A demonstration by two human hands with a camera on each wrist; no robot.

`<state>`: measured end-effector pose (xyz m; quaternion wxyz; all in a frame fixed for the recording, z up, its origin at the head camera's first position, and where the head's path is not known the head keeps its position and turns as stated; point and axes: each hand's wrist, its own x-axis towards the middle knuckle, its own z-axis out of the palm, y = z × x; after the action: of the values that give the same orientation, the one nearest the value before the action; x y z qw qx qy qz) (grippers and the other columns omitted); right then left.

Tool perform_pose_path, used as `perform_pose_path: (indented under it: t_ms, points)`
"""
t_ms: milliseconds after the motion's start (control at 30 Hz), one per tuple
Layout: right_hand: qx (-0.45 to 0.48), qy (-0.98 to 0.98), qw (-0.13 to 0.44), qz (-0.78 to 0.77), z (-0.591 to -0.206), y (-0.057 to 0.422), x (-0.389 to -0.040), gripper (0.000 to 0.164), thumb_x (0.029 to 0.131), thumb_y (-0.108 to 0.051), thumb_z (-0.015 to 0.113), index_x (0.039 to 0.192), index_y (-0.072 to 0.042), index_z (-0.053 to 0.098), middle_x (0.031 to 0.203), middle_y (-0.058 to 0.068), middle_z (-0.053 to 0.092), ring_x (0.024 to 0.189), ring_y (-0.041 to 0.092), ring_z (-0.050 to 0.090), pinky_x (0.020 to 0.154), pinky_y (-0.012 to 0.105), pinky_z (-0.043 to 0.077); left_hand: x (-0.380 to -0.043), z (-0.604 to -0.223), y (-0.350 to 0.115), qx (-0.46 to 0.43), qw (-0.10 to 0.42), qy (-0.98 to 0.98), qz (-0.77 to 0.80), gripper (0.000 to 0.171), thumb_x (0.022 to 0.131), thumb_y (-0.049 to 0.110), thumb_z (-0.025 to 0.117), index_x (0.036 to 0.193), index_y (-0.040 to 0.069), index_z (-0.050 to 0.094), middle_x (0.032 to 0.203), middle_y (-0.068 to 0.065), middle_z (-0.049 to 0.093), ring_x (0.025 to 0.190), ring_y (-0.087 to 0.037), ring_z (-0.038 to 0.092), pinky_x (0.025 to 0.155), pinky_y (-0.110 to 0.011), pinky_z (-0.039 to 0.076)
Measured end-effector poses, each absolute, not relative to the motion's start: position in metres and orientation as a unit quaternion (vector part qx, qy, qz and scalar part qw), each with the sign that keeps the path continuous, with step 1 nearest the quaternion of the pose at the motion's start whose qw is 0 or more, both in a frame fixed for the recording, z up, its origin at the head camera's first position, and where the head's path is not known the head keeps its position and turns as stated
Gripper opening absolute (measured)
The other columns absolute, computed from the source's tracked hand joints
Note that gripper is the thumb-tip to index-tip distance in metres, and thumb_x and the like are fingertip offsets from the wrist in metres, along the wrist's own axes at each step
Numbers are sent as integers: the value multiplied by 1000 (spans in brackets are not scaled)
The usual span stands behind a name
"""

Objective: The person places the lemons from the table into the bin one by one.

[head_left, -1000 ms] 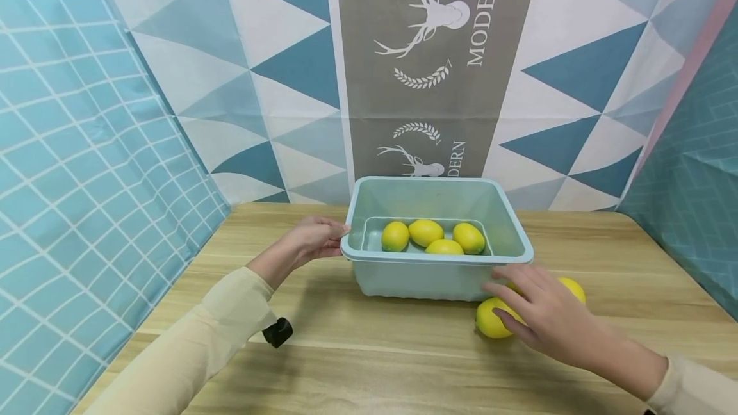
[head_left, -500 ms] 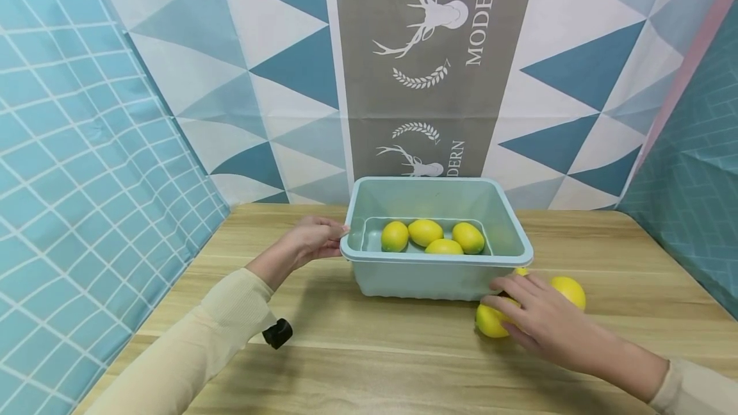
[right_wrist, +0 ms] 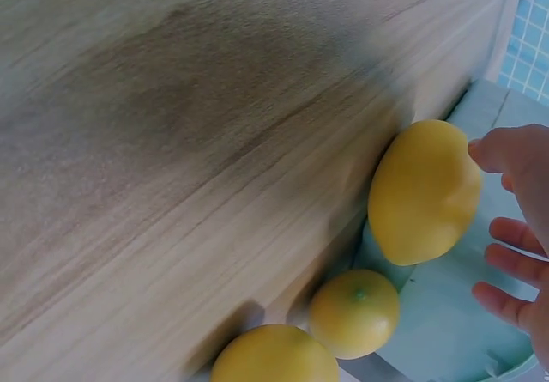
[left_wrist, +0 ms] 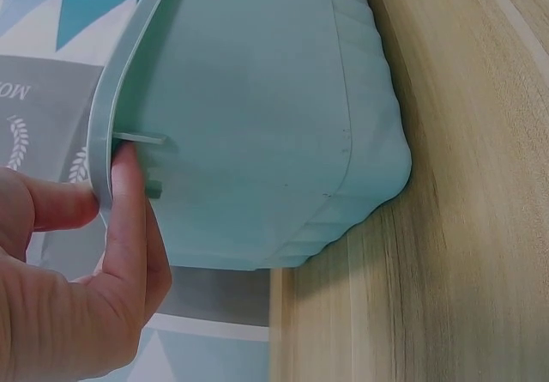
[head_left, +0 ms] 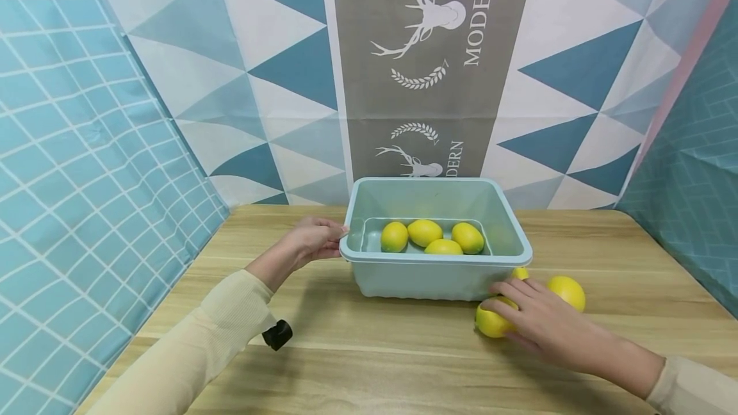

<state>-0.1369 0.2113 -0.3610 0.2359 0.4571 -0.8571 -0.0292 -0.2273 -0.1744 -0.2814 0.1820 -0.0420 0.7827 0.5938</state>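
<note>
My left hand [head_left: 314, 239] pinches the left rim of a pale blue-green plastic bin [head_left: 426, 279]; the left wrist view has the thumb outside the rim and fingers [left_wrist: 129, 219] curled under it. Several yellow lemons [head_left: 425, 233] lie inside the bin. Just off its front right corner, my right hand [head_left: 548, 322] hovers over a lemon [head_left: 492, 320] on the table. In the right wrist view the thumb tip meets this lemon's [right_wrist: 425, 193] edge, while the other fingertips [right_wrist: 515, 266] hang spread apart, off the fruit.
Two more lemons sit on the wooden table [head_left: 369, 364] beyond the right hand: one [head_left: 567, 293] to the right, another [head_left: 521, 272] by the bin's corner, mostly hidden. Patterned cloth [head_left: 288, 82] hangs behind the table. A black piece [head_left: 278, 334] hangs by the left cuff.
My right hand has lowered slightly onto the near lemon and its fingers have drawn closer to it. The left hand and the bin have stayed in place.
</note>
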Motion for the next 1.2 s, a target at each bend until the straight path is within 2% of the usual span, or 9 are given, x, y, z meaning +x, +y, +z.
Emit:
perform_pose_path:
  t_ms: [100, 433, 567, 700, 1000, 1200]
  points:
    - [457, -858, 234, -28, -363, 211, -137, 61, 63, -30, 85, 117, -21, 60, 115, 0, 59, 102, 16, 56, 79, 39, 52, -228, -282, -175, -42, 183, 782, 594, 40, 97, 10, 53, 129, -12, 49, 83, -3, 63, 69, -6, 62, 66, -18, 57]
    - [445, -871, 205, -36, -367, 211, -141, 59, 66, -35, 83, 118, -23, 58, 116, -2, 59, 104, 16, 57, 81, 39, 52, -228, -278, -175, -48, 183, 786, 588, 41, 97, 13, 53, 130, -11, 49, 101, -13, 63, 72, -8, 62, 73, -22, 59]
    - [443, -875, 192, -32, -368, 210, -141, 57, 68, -34, 83, 119, -23, 57, 116, -3, 58, 103, 15, 56, 78, 38, 54, -227, -278, -174, -49, 182, 787, 587, 40, 97, 13, 53, 129, -11, 50, 101, -14, 63, 73, -8, 63, 75, -24, 59]
    - [449, -873, 187, -26, -370, 209, -142, 58, 68, -33, 83, 118, -23, 58, 115, -4, 55, 101, 13, 53, 74, 35, 53, -228, -279, -174, -49, 183, 785, 590, 40, 97, 12, 54, 129, -11, 50, 100, -14, 63, 72, -8, 63, 71, -22, 59]
    - [464, -869, 172, -21, -372, 206, -143, 59, 67, -31, 84, 119, -23, 58, 115, -3, 55, 102, 13, 50, 79, 35, 53, -228, -280, -175, -48, 183, 785, 590, 40, 97, 13, 53, 129, -11, 50, 95, -10, 63, 71, -7, 62, 68, -20, 58]
    - [460, -877, 136, -15, -371, 206, -140, 62, 69, -31, 83, 124, -25, 55, 118, -3, 54, 102, 12, 51, 73, 34, 52, -230, -280, -175, -52, 185, 788, 585, 40, 97, 14, 53, 129, -10, 50, 96, -10, 62, 74, -9, 62, 72, -21, 59]
